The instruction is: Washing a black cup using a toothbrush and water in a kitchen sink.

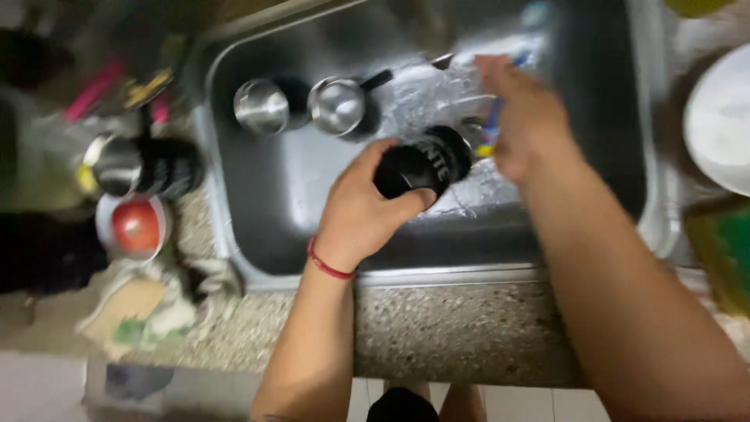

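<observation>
My left hand (362,205) grips a black cup (426,162) with white lettering, held on its side over the steel sink (266,195). My right hand (525,117) is just right of the cup's mouth, closed around a brush with a blue and yellow handle (492,125). Running water blurs the space behind the cup. A red string is tied around my left wrist.
Two steel cups (262,105) (337,105) sit in the sink's far left. On the speckled counter at left lie a black-sleeved steel cup (141,166), a bowl with a tomato (134,227) and a rag (156,301). A white plate (723,117) is at right.
</observation>
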